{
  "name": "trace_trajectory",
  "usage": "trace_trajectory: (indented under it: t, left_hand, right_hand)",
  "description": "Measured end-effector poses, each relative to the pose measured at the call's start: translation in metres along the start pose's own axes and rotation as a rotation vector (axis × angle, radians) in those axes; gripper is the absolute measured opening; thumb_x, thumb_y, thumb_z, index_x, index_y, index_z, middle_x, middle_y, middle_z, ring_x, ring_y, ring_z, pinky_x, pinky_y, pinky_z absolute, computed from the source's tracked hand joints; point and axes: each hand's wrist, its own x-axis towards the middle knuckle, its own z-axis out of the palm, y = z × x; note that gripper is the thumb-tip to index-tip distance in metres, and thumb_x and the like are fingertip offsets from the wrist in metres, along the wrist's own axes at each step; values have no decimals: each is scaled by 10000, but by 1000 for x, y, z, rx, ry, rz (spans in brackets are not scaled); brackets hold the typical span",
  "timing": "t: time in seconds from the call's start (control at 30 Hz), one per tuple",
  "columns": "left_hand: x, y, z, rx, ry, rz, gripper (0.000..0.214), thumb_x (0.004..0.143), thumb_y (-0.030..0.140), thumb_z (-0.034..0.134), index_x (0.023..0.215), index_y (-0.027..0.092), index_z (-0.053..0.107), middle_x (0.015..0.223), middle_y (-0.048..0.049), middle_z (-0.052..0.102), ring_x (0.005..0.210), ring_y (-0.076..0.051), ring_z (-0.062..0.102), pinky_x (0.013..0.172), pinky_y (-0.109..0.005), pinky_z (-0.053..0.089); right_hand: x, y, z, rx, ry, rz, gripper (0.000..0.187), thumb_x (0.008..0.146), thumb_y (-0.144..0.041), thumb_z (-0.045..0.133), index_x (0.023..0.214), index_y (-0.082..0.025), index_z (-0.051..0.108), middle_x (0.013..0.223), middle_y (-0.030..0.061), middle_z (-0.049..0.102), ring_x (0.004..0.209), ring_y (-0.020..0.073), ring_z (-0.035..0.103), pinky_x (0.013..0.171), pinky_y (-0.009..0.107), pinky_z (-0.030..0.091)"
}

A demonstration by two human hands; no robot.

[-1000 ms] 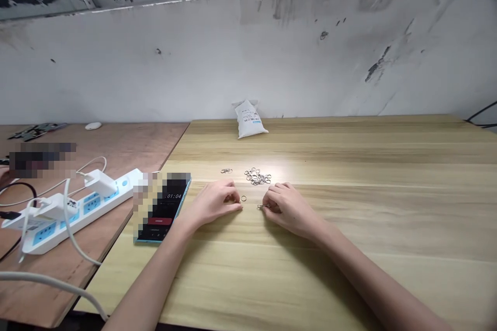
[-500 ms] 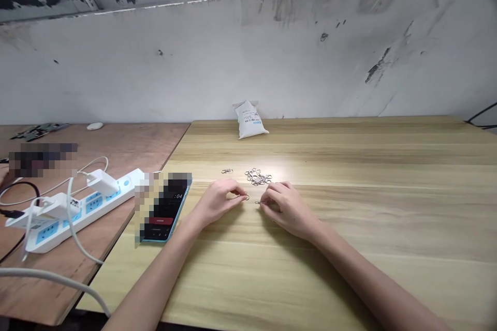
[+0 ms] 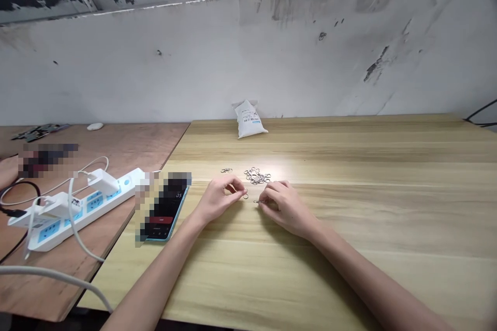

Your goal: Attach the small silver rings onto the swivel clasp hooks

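My left hand (image 3: 218, 199) rests on the light wooden table (image 3: 349, 227) with its fingers pinched on a small metal ring (image 3: 245, 196). A few centimetres to its right, my right hand (image 3: 282, 208) is curled and pinches a small metal clasp (image 3: 257, 201) at its fingertips. Just beyond both hands lies a loose pile of small metal rings (image 3: 257, 176). One joined ring piece (image 3: 226, 170) lies alone to the left of the pile.
A phone in a blue case (image 3: 165, 213) lies left of my left arm. A white power strip (image 3: 73, 207) with plugs and cables sits on the brown table at left. A small white bag (image 3: 249, 119) leans near the wall.
My left hand lifted the ring off the table and now pinches it. Both hands shifted slightly away from me, toward the pile, and closer to each other.
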Motion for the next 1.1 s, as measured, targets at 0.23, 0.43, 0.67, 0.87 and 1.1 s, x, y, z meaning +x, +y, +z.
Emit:
trace_trajectory:
  t: [0.23,0.43,0.67,0.87,1.1]
  left_hand:
    - [-1,-5,0,109,-26,19,92,864,204,643,872,200,734,883,-25,757,820,-168,685,752,-285,524]
    - [-1,-7,3,150,-56,148,65,863,201,653,854,219,714,1062,-35,726,1018,-203,647,959,-392,461]
    - [-1,2,6,136,-60,240,48,840,207,684,807,231,711,1242,-49,635,1258,-237,486,1102,-478,333]
    - [-3,6,8,51,-74,166,29,826,238,706,799,236,718,1352,-38,568,1390,-258,349,1149,-518,265]
    - [-4,12,15,-66,1,83,12,811,240,717,800,235,718,1377,-44,542,1406,-281,328,1160,-553,246]
  right_hand:
    - [-1,0,2,20,22,0,61,881,-157,558,857,-207,583,880,39,621,884,192,575,869,375,411]
    - [-1,-1,1,10,142,-5,58,892,-197,573,907,-222,623,1370,130,478,1270,296,443,975,489,418]
    - [-2,3,3,-35,149,10,75,902,-230,566,895,-224,641,1460,125,422,1402,314,307,1048,545,365]
    - [-1,2,4,-59,150,72,173,895,-296,592,1046,-228,643,1431,149,454,1369,320,361,1041,544,366]
    - [0,-10,12,2,175,13,104,900,-278,597,962,-253,677,1357,109,528,1300,307,435,1024,528,389]
